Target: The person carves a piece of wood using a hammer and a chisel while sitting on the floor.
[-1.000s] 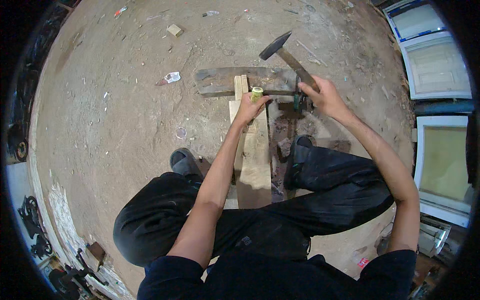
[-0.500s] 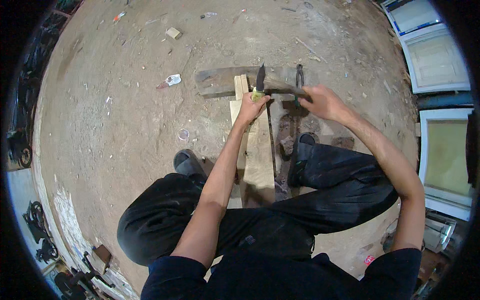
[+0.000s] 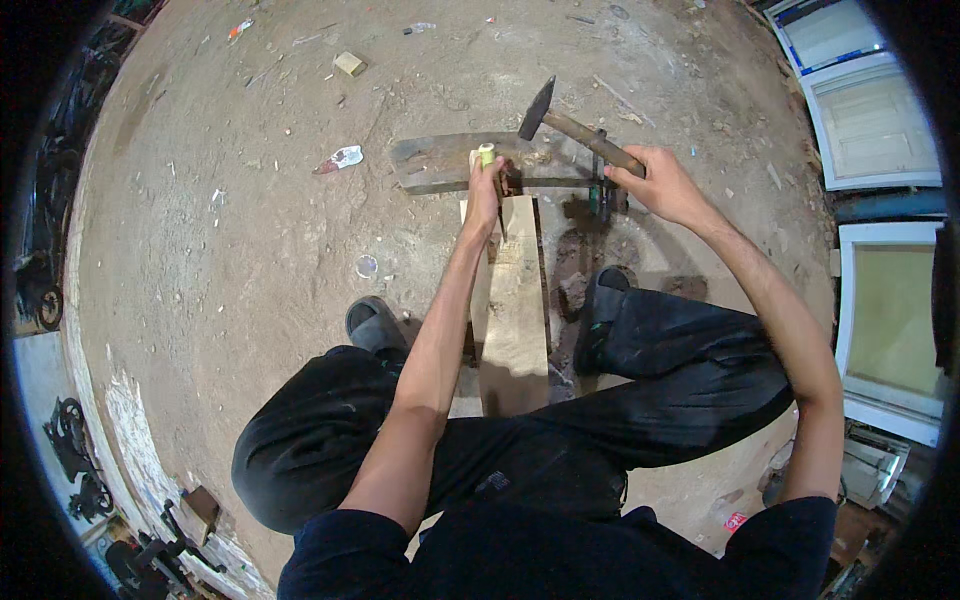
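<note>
My left hand (image 3: 484, 200) is closed around a chisel (image 3: 487, 154), whose yellow-green handle end points up. Its blade is mostly hidden by the hand. Below it lies a long pale wooden board (image 3: 517, 300), stretching from between my feet to a weathered plank (image 3: 430, 163) lying crosswise at the far end. My right hand (image 3: 655, 185) grips a hammer (image 3: 575, 130) by its wooden handle. The dark head is raised beyond the chisel, up and to the right, apart from it. Beside the right hand, dark pincers (image 3: 598, 200) stand against the crosswise plank.
A small wood block (image 3: 349, 64) and a torn white-and-red wrapper (image 3: 341, 160) lie on the dirt floor among chips. White-framed window panels (image 3: 890, 320) lean along the right side. My sandalled feet (image 3: 377, 327) flank the board.
The hammer has swung up and away from the chisel, its head now farther off. My left hand has shifted left and slightly away from me with the chisel.
</note>
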Tool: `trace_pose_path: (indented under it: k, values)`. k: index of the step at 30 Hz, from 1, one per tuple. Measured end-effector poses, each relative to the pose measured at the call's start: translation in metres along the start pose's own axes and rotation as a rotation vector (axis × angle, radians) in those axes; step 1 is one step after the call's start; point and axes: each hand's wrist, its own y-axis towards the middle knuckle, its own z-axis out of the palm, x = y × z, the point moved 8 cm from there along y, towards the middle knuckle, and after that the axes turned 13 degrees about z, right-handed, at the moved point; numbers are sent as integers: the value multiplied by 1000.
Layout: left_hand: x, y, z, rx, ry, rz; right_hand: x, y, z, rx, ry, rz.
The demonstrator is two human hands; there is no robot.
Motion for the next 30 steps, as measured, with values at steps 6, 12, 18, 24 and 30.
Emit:
trace_pose_path:
  k: [6, 12, 18, 24, 30]
  values:
    - [-31, -19, 45, 401, 80, 52, -12, 2, 4, 5, -56, -10]
    - [-36, -32, 55, 304, 40, 126, -6, 1, 4, 16, -6, -49]
    - [-30, -27, 47, 104, 123, 188, 12, -10, -5, -79, 176, -131]
    - [-24, -20, 37, 148, 238, 210, 26, -14, -19, -141, 232, -183]
    - [-14, -13, 32, 130, 91, 191, 15, -8, -7, -125, 186, -195]
